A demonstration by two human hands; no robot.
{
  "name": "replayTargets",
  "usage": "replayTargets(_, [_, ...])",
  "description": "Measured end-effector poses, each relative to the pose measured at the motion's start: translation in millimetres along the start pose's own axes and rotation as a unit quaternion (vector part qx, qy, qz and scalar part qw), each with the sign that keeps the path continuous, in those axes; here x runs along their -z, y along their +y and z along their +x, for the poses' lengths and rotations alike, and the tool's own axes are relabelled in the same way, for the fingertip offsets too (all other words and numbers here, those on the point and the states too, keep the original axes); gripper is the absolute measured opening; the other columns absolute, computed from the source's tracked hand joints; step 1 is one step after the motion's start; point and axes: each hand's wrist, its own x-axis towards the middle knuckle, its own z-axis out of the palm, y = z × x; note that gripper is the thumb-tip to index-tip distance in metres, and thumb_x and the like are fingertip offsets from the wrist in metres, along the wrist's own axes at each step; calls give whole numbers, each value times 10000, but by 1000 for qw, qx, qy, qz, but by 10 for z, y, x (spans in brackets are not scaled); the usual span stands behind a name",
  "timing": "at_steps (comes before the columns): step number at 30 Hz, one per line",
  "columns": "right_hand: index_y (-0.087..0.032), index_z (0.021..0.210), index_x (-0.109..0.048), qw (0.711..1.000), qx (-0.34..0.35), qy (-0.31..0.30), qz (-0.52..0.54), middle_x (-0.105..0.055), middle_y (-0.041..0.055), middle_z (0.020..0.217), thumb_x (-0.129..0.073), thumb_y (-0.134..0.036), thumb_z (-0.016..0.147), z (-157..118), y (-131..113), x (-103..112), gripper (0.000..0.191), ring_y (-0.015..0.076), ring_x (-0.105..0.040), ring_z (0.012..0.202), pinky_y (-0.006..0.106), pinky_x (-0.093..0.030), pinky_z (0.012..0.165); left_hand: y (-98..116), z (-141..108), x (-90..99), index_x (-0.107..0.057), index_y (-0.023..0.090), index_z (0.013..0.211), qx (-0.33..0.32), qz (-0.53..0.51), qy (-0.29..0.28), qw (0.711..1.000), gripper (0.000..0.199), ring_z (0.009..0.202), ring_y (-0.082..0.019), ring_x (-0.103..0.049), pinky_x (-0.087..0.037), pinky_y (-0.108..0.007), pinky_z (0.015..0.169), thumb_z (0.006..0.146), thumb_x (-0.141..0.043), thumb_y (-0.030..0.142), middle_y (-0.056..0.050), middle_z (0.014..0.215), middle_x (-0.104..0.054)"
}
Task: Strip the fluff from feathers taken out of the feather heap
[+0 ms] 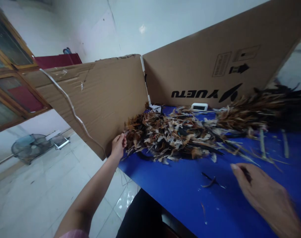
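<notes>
My left hand is at the left end of a wide heap of brown, white and black feathers, its fingers pinched together against the heap's edge; what they hold is too small to make out. Over the blue table, at the right, is my right hand, its back upward and the thumb pointing left. A dark bit of feather shows between its thumb and curled fingers. A few loose dark feathers lie on the table left of my right hand.
Cardboard panels stand behind and left of the heap. A small white device sits at the back. More long brown and black feathers are piled at the right. A fan is on the tiled floor.
</notes>
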Motion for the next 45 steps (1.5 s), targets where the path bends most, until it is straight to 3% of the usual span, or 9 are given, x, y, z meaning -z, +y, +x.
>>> replayTargets(8, [-291, 732, -471, 999, -36, -15, 1, -636, 99, 750, -370, -509, 731, 19, 129, -94, 240, 297, -604, 665, 390, -413, 578, -47, 429, 237, -531, 132, 766, 28, 45, 93, 994, 304, 376, -35, -423, -288, -157, 389, 725, -635, 414, 52, 523, -506])
replayTargets(14, [-268, 776, -477, 999, -39, -19, -29, -642, 107, 800, -360, -505, 734, 39, 192, -84, 267, 289, -609, 730, 374, -435, 627, -114, 242, 323, -481, 175, 1042, 67, 102, 61, 991, 354, 426, -100, -533, -317, -179, 402, 768, -605, 362, -40, 688, -647])
replayTargets(17, [-258, 772, -470, 998, -28, -8, -47, -640, 117, 811, -342, -489, 753, 49, 201, -83, 264, 285, -606, 753, 369, -433, 648, -141, 75, 367, -523, 214, 1075, -15, 185, 46, 982, 369, 522, -109, -569, -395, -203, 484, 735, -647, 279, -28, 767, -641])
replayTargets(19, [-250, 786, -474, 998, -14, 1, -54, -639, 116, 831, -332, -481, 772, 47, 205, -92, 272, 278, -608, 769, 358, -434, 660, -155, -5, 343, -602, 216, 998, -155, 307, -8, 939, 264, 748, -155, -617, -465, -255, 681, 739, -637, 258, -49, 888, -634])
replayTargets(22, [-236, 806, -485, 998, 12, 19, -61, -637, 109, 846, -321, -461, 800, 35, 221, -114, 279, 259, -610, 771, 336, -436, 673, -176, -30, 202, -622, 212, 1037, -319, 441, -93, 834, 267, 1098, -237, -516, -370, -361, 968, 776, -589, 256, -91, 1150, -565])
replayTargets(28, [-217, 812, -500, 996, 55, 31, -68, -634, 96, 856, -306, -432, 843, 40, 283, -162, 291, 234, -611, 776, 312, -436, 688, -264, 52, -286, -576, 179, 1128, -402, 529, -222, 713, 344, 1229, -264, -398, -253, -456, 1060, 793, -573, 254, -125, 1244, -523])
replayTargets(32, [-213, 767, -503, 994, 84, 44, -54, -628, 73, 784, -286, -465, 842, 66, 345, -192, 341, 225, -610, 754, 309, -438, 700, -388, 42, -609, -606, 188, 1075, -408, 611, -244, 632, 278, 1117, -205, -475, -292, -392, 1038, 836, -524, 302, -72, 1129, -586])
replayTargets(39, [-200, 772, -510, 996, 80, -1, -28, -613, 72, 790, -313, -439, 856, 69, 359, -165, 320, 205, -595, 763, 298, -423, 733, -683, 159, -919, -666, 132, 904, -382, 636, -200, 640, 229, 1006, -252, -513, -378, -419, 928, 823, -538, 303, -126, 1004, -588])
replayTargets(45, [-206, 782, -530, 998, 53, -37, -6, -608, 60, 816, -339, -425, 867, 53, 316, -124, 303, 198, -588, 766, 302, -422, 721, -812, 121, -933, -635, 161, 1002, -400, 607, -272, 631, 228, 983, -195, -545, -431, -322, 892, 795, -575, 238, -86, 1029, -598])
